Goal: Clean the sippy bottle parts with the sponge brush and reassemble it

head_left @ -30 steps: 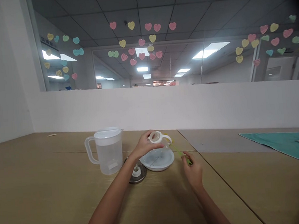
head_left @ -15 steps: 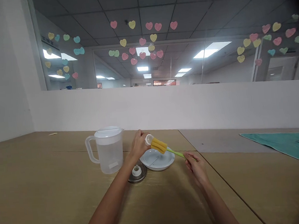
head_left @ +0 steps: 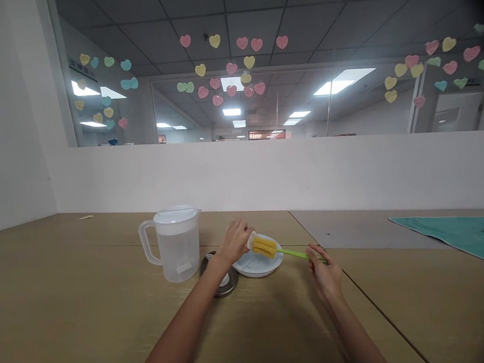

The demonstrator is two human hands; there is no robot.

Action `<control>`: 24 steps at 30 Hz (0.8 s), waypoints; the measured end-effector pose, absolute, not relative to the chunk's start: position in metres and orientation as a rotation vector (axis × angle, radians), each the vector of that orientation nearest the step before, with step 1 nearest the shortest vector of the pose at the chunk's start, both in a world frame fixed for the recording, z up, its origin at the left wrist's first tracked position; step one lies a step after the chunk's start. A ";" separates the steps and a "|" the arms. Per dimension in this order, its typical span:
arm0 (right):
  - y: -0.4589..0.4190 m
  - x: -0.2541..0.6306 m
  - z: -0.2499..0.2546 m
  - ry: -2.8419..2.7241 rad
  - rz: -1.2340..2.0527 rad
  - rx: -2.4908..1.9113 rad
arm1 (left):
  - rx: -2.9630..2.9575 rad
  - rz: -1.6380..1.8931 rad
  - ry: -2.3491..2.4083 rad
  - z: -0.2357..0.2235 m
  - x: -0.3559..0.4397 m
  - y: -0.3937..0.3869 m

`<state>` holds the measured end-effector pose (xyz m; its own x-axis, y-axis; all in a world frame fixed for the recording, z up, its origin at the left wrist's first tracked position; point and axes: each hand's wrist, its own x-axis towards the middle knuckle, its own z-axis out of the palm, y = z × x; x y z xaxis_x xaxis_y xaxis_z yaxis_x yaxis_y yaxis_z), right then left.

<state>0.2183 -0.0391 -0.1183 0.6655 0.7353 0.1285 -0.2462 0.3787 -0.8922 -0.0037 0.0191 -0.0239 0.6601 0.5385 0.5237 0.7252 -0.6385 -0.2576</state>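
My left hand is wrapped round a small bottle whose pale rim faces right; most of its body is hidden by the fingers. In my right hand is the thin green handle of a sponge bottle brush. The brush's yellow sponge head lies at the bottle's mouth; how far it reaches inside I cannot tell. Beneath both is a shallow white dish. Left of it, partly behind my left forearm, sits a round dark metal plate with a white piece on it.
A lidded translucent pitcher with a handle stands left of my left hand. Teal cloth lies at the right side of the table. A low white wall with glass above it bounds the back. Seams run across the tabletop.
My left hand has shifted right and slightly down with the bottle. My right hand has also moved a little right and down, and the brush lies flatter.
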 end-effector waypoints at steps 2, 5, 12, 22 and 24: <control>-0.038 0.219 -0.120 -0.571 0.667 -0.993 | -2.432 -0.540 -0.981 -0.026 -0.002 0.020; -0.036 0.219 -0.123 -0.609 0.633 -1.031 | -2.413 -0.500 -0.977 -0.027 0.001 0.019; -0.041 0.212 -0.116 -0.718 0.663 -1.091 | -2.398 -0.402 -0.923 -0.031 0.011 0.010; -0.044 0.208 -0.113 -0.740 0.749 -1.065 | -2.424 -0.421 -1.004 -0.039 0.029 0.002; -0.042 0.211 -0.113 -0.649 0.778 -1.019 | -2.397 -0.454 -1.051 -0.037 0.022 0.006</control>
